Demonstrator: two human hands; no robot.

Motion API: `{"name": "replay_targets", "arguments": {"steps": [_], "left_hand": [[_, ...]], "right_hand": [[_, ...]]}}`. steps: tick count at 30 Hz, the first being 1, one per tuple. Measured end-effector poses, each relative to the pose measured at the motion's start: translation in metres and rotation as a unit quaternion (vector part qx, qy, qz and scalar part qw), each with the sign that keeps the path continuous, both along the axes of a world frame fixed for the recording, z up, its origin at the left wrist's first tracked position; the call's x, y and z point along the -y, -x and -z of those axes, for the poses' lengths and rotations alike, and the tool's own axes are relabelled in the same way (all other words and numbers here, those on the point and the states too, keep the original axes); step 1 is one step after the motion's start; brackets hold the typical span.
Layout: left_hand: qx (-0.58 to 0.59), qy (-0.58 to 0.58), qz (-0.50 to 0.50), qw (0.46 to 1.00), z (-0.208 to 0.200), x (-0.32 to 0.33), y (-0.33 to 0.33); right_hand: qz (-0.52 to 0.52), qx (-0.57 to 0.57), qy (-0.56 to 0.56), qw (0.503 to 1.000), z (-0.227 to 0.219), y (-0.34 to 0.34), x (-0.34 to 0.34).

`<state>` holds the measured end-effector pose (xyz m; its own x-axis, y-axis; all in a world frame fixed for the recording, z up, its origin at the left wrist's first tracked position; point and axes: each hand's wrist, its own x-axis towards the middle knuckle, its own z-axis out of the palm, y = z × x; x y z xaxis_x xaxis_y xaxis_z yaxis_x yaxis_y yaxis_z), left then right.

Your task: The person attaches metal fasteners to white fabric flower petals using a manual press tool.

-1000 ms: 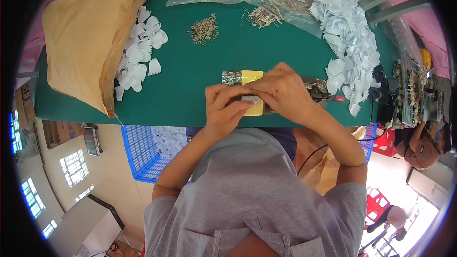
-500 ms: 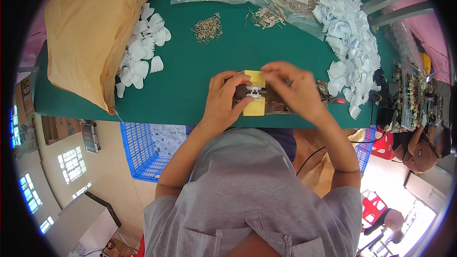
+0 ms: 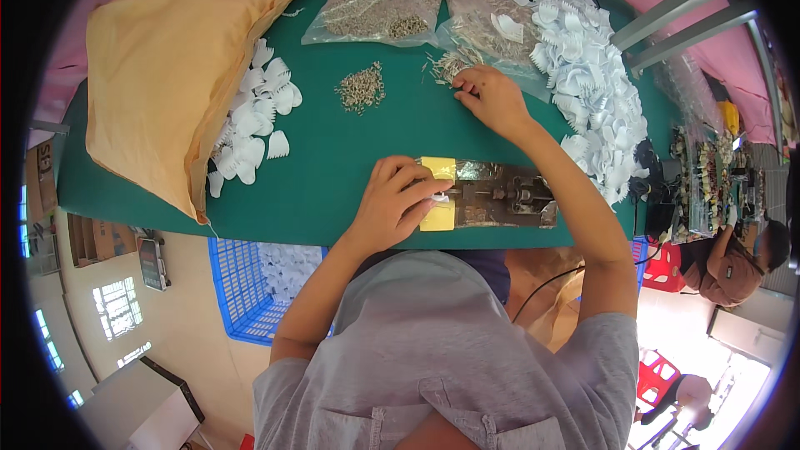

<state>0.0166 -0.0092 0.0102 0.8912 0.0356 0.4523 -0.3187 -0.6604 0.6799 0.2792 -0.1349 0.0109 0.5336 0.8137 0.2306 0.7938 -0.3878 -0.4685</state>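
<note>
White piece sits over yellow plate, pinched in left hand. Right hand at near edge of thin-pin pile, fingers curled narrow; can't tell if holding anything.

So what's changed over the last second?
Your right hand came off the yellow-and-brown fixture and moved forward to the pile of thin pins; whether it grips any is unclear. Your left hand stayed at the fixture, holding a small white plastic piece.
</note>
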Motion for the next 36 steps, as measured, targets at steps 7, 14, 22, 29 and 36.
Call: {"name": "replay_targets", "arguments": {"steps": [7,14,22,29,36], "left_hand": [[0.007,0.007,-0.005,1.0,0.001,0.001,0.001],[0.009,0.006,-0.006,1.0,0.0,0.003,0.003],[0.006,0.013,-0.008,1.0,0.0,0.005,0.006],[-0.009,-0.008,-0.004,1.0,-0.001,0.001,0.002],[-0.004,-0.004,-0.019,1.0,0.004,0.002,0.0]], "right_hand": [[-0.021,-0.012,0.01,1.0,-0.003,-0.006,-0.008],[-0.041,-0.028,0.014,0.999,0.004,-0.012,-0.014],[-0.085,0.032,0.057,0.994,0.006,-0.005,-0.01],[-0.014,-0.455,-0.066,0.888,-0.049,0.042,0.035],[-0.012,-0.12,-0.105,0.987,-0.056,0.138,0.064]]}}
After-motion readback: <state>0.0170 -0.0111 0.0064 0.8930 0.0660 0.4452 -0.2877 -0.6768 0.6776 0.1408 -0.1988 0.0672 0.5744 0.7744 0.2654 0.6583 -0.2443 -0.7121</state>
